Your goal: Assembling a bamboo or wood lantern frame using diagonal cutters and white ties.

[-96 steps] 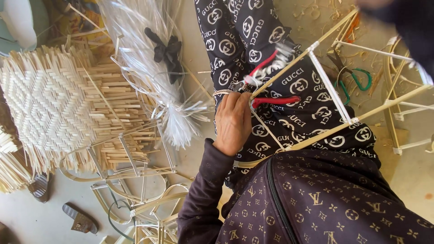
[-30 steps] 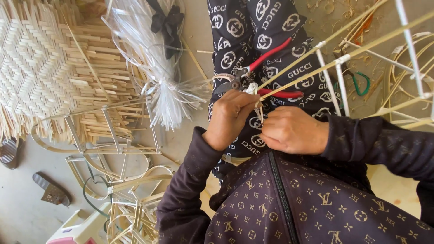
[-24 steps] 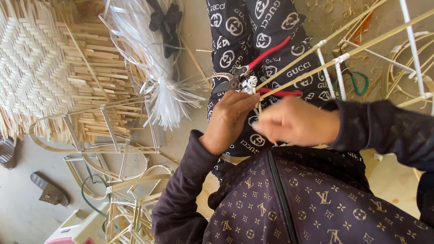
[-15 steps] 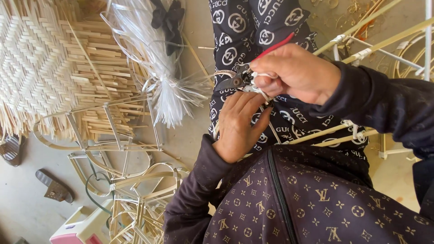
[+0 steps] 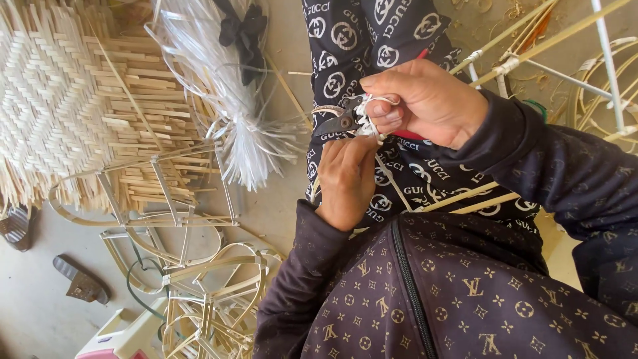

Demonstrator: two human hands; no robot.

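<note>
Pliers (image 5: 342,121) with white strip (image 5: 367,118) between both hands.

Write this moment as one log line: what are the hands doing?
left hand: pinching white plastic strip | right hand: gripping red-handled metal pliers, pulling strip loop | cane frame rod: across lap

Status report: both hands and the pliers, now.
Left hand pinching white strip at the frame joint. Right hand gripping red-handled pliers. Nothing blocking.

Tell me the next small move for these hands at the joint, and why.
Probably pull the white strip snug with the right hand. That hand pinches its loop at the frame joint, the left hand braces just below, and the cutters lie beside the wrap, which looks loose.
</note>
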